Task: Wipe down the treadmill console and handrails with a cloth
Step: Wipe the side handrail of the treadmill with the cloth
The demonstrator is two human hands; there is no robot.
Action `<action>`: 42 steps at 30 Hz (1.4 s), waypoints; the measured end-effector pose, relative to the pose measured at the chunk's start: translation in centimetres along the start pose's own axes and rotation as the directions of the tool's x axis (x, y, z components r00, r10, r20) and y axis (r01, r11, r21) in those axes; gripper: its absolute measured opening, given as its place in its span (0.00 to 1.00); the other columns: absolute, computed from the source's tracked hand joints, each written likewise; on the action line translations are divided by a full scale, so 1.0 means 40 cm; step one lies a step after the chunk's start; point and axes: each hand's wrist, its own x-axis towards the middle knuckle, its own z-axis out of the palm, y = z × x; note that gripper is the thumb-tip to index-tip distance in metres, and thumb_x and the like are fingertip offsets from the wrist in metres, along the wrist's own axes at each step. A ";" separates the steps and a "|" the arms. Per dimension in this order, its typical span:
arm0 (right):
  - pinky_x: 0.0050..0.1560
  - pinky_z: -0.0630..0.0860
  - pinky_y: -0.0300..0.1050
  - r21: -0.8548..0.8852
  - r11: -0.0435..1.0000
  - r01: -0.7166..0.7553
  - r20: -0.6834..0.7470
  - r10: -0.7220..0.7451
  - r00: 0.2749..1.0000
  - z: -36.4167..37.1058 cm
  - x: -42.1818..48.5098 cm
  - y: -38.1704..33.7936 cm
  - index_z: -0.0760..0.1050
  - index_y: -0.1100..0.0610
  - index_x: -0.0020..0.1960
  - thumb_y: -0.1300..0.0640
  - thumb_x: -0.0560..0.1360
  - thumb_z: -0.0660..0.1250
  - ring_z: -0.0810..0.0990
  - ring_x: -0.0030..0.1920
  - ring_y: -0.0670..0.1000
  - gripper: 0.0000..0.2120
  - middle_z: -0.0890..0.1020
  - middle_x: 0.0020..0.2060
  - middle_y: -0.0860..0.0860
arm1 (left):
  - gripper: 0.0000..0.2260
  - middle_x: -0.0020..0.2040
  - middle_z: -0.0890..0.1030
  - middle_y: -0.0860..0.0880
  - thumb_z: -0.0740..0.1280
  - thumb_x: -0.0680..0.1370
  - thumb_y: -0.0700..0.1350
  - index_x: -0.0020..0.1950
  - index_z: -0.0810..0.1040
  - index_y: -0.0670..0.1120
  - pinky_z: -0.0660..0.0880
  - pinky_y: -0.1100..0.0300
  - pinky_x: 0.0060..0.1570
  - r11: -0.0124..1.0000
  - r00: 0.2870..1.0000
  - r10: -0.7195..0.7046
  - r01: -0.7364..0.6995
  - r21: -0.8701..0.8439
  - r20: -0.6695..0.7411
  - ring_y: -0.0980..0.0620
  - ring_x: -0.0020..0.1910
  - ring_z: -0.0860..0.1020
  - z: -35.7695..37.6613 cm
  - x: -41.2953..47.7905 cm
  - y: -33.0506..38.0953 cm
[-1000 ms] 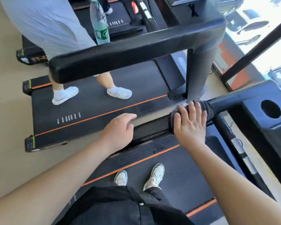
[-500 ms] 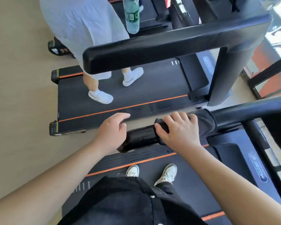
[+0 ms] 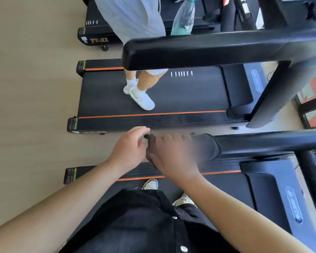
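A dark grey cloth (image 3: 205, 147) is wrapped over the left handrail (image 3: 263, 141) of the treadmill I stand on, close to the rail's rear end. My right hand (image 3: 171, 154) curls over the cloth and rail and grips them; it is motion-blurred. My left hand (image 3: 130, 147) sits just beyond the rail's end with relaxed, slightly bent fingers, touching the cloth's near edge. The rail's tip is hidden under hand and cloth. The console is out of view.
A person in white shoes (image 3: 142, 99) walks on the neighbouring treadmill (image 3: 190, 92), whose thick black handrail (image 3: 208, 48) crosses above. They carry a green-labelled bottle (image 3: 182, 17). My treadmill's upright (image 3: 310, 170) stands at the right, beige floor (image 3: 26, 106) at the left.
My right hand has slid the cloth back along the handrail toward its rear end, from flat fingers to a curled grip. My left hand has come off the rail end. The view has tilted left.
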 end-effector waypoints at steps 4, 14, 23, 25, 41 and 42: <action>0.44 0.73 0.56 0.016 0.981 0.194 0.052 -0.195 0.980 -0.008 0.007 0.125 0.75 0.50 0.66 0.27 0.76 0.58 0.78 0.43 0.60 0.32 0.79 0.47 0.53 | 0.20 0.70 0.78 0.50 0.61 0.80 0.32 0.70 0.78 0.44 0.69 0.55 0.72 1.000 1.000 -0.003 0.003 -0.017 -0.008 0.53 0.70 0.74 0.001 -0.005 0.003; 0.75 0.61 0.62 0.310 0.951 -0.003 -0.002 0.004 1.000 -0.064 -0.101 0.155 0.74 0.62 0.70 0.39 0.74 0.69 0.72 0.69 0.63 0.34 0.76 0.67 0.58 | 0.21 0.74 0.75 0.48 0.60 0.78 0.39 0.70 0.79 0.45 0.65 0.60 0.73 0.966 0.967 0.252 -0.254 0.052 0.042 0.50 0.72 0.72 0.101 0.020 0.157; 0.64 0.75 0.49 0.318 0.839 -0.442 0.041 0.454 0.890 -0.182 -0.256 0.436 0.76 0.56 0.68 0.55 0.73 0.74 0.72 0.68 0.52 0.25 0.77 0.66 0.51 | 0.40 0.70 0.73 0.44 0.51 0.76 0.76 0.80 0.55 0.52 0.74 0.46 0.55 0.696 0.879 0.088 -0.391 0.602 0.469 0.38 0.64 0.76 0.314 0.127 0.378; 0.67 0.71 0.47 0.327 0.826 -0.459 0.111 0.448 0.887 -0.182 -0.248 0.443 0.73 0.55 0.71 0.52 0.73 0.74 0.69 0.71 0.52 0.28 0.76 0.68 0.50 | 0.39 0.62 0.78 0.45 0.51 0.74 0.78 0.71 0.66 0.50 0.72 0.48 0.48 0.709 0.887 0.104 -0.384 0.592 0.450 0.40 0.60 0.79 0.346 0.150 0.405; 0.69 0.68 0.47 0.214 0.888 -0.407 0.242 0.355 0.903 -0.125 -0.121 0.343 0.76 0.47 0.68 0.42 0.60 0.82 0.74 0.66 0.53 0.38 0.79 0.62 0.45 | 0.37 0.64 0.76 0.47 0.53 0.77 0.74 0.81 0.55 0.56 0.78 0.49 0.47 0.569 0.832 0.425 -0.551 0.611 0.356 0.41 0.57 0.79 0.169 0.073 0.096; 0.66 0.69 0.47 0.229 0.876 -0.425 0.229 0.376 0.898 -0.122 -0.118 0.343 0.78 0.46 0.66 0.43 0.59 0.82 0.75 0.64 0.52 0.37 0.79 0.59 0.44 | 0.37 0.63 0.78 0.47 0.50 0.76 0.75 0.79 0.59 0.55 0.75 0.49 0.46 0.577 0.864 0.366 -0.502 0.644 0.345 0.41 0.57 0.80 0.184 0.090 0.143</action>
